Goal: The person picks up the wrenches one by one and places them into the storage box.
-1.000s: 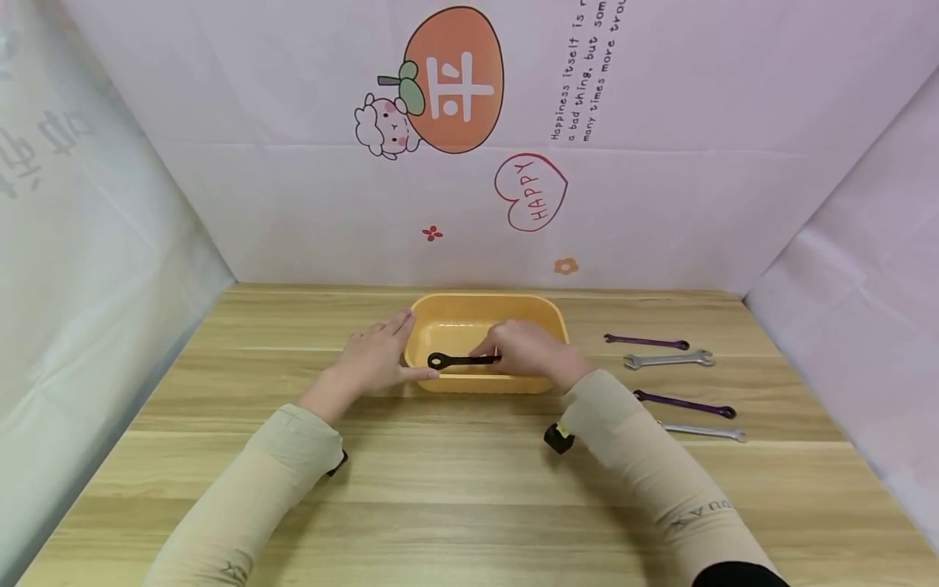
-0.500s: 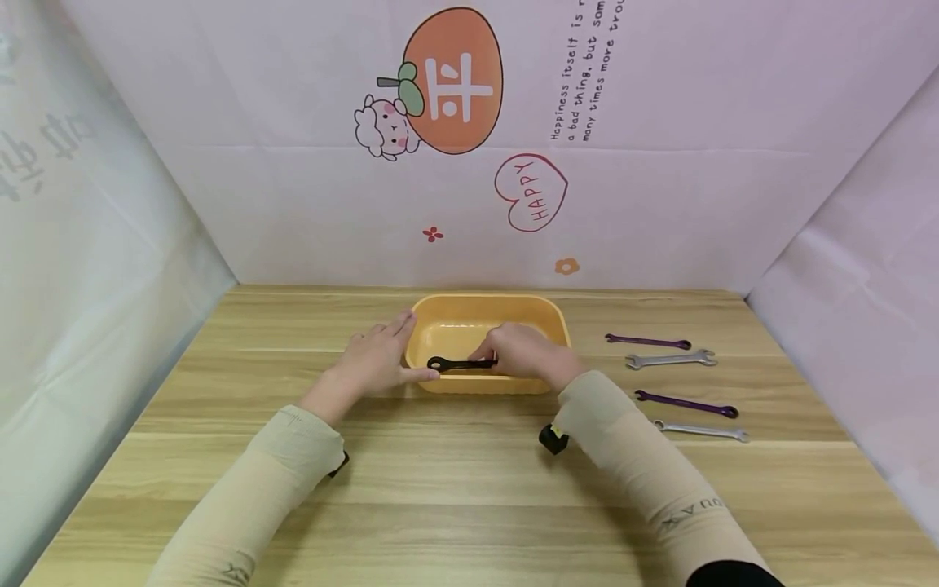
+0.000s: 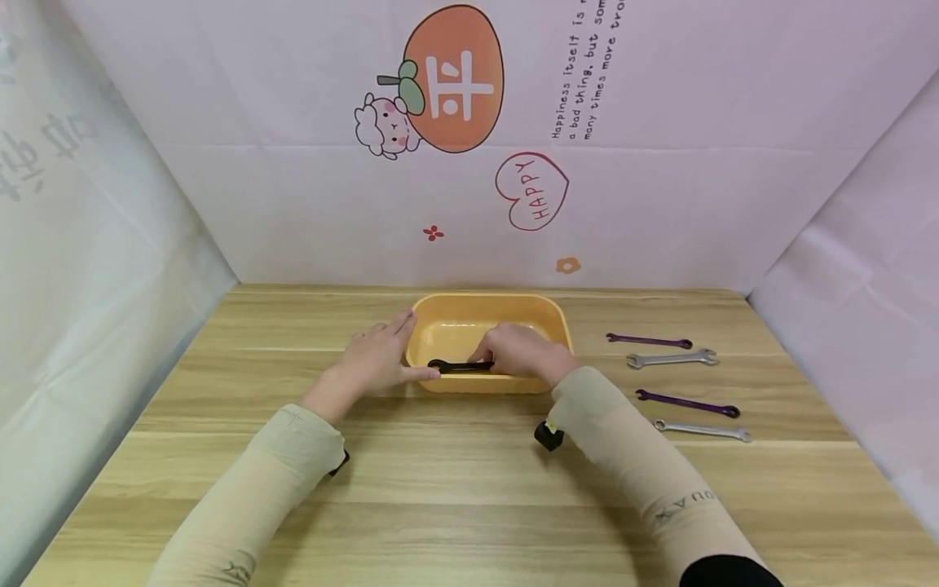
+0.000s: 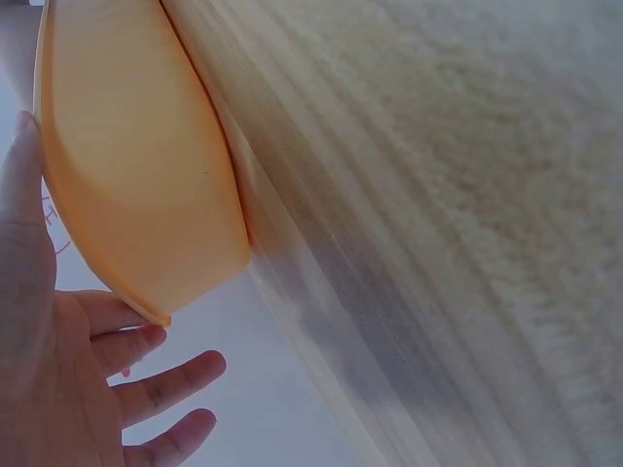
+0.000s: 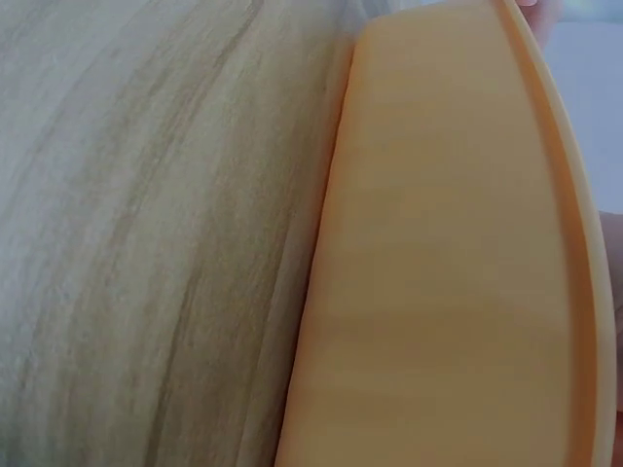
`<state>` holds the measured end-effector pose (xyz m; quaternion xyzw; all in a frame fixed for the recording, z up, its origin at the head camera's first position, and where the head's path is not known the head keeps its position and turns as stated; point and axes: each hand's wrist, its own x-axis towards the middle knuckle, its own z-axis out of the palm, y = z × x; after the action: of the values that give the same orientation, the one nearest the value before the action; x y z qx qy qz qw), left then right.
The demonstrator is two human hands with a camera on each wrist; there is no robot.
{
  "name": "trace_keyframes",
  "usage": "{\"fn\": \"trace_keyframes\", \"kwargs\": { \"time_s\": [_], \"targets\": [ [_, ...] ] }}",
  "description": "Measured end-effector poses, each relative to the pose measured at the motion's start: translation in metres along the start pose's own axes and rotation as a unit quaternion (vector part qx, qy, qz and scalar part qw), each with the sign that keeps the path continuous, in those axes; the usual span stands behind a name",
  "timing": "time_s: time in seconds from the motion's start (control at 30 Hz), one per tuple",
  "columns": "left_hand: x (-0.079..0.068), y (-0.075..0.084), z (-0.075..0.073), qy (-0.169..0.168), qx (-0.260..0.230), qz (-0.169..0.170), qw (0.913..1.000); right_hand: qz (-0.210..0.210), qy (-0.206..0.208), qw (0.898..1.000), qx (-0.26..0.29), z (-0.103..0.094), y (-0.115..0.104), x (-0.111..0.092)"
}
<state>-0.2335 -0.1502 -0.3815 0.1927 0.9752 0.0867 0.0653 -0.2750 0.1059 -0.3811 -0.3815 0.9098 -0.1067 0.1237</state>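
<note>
A yellow plastic basin (image 3: 487,308) stands near the back of the table. My left hand (image 3: 370,357) rests on its left end, thumb along the front rim and fingers spread at the side. In the left wrist view several fingers (image 4: 161,389) extend past the basin's corner. My right hand (image 3: 517,350) reaches over the front rim and pinches a black wrench (image 3: 456,367) by its right part. The wrench lies level, low inside the basin along the front wall, its ring end to the left. In the right wrist view the basin's outer wall (image 5: 448,253) hides the wrench.
To the right of the basin lie two purple wrenches (image 3: 649,341) and two silver wrenches (image 3: 671,359), spaced apart on the wooden table (image 3: 440,505). A white printed cloth (image 3: 315,204) rises behind the table, with cloth at both sides too.
My right hand has lowered the black wrench a little further into the basin, and the right forearm has shifted slightly left. My left hand has stayed in place.
</note>
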Motion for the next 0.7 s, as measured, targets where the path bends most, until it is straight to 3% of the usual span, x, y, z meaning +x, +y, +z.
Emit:
{"fn": "trace_keyframes", "kwargs": {
  "time_s": [0.7],
  "targets": [
    [-0.0003,-0.0002,-0.0001,0.004,-0.007,-0.001,1.0,-0.021,-0.025,0.999,0.008,-0.0017,-0.0008,0.0055]
  ]
}}
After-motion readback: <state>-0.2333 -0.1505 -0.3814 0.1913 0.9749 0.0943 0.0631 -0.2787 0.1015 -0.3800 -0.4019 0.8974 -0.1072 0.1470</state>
